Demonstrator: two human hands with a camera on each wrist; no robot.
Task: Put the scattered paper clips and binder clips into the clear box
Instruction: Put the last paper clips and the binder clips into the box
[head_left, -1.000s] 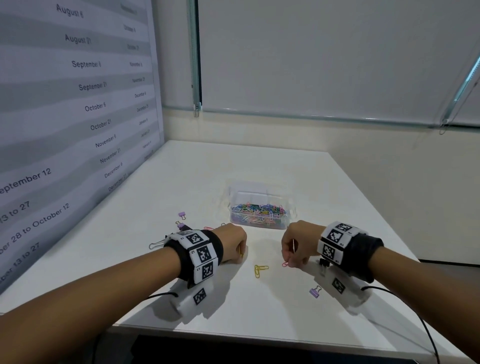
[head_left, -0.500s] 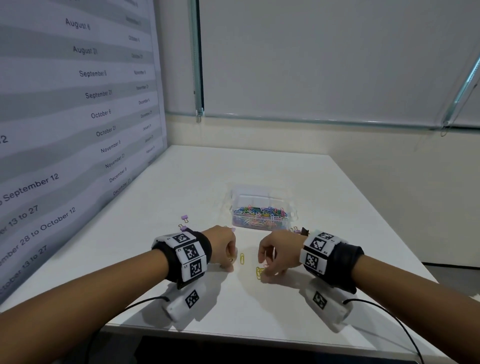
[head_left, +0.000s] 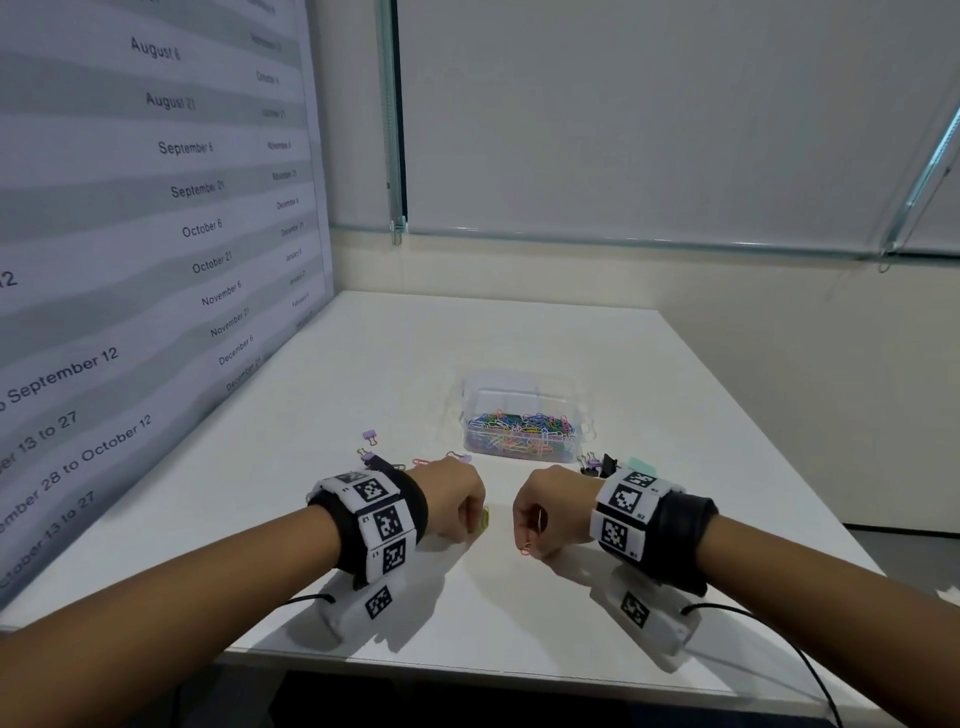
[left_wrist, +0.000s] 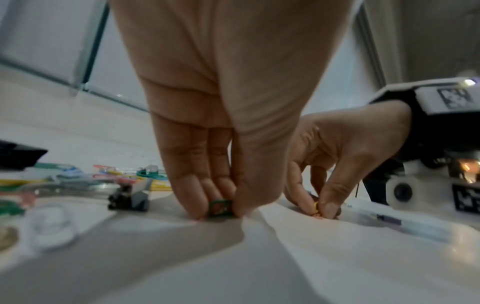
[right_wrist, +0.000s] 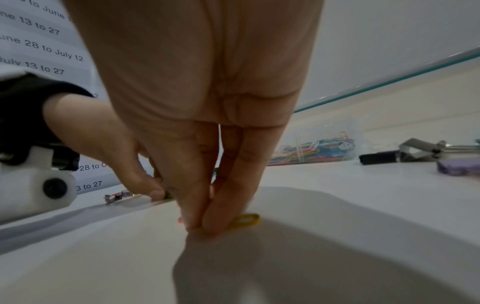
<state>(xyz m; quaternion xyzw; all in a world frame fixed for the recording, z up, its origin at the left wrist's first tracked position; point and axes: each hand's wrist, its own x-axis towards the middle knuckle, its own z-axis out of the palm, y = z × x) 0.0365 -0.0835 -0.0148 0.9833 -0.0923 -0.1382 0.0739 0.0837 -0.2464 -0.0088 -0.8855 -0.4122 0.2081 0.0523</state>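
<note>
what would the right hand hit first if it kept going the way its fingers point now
The right hand points straight down, its fingertips pinching a yellow paper clip at the table. So the tabletop, almost at once.

Bare forearms, no sleeves. Black wristband worn on each wrist, wrapped with white panels printed with black square markers. White camera housing slung under each wrist, marker-tagged; thin black cable trailed behind.
</note>
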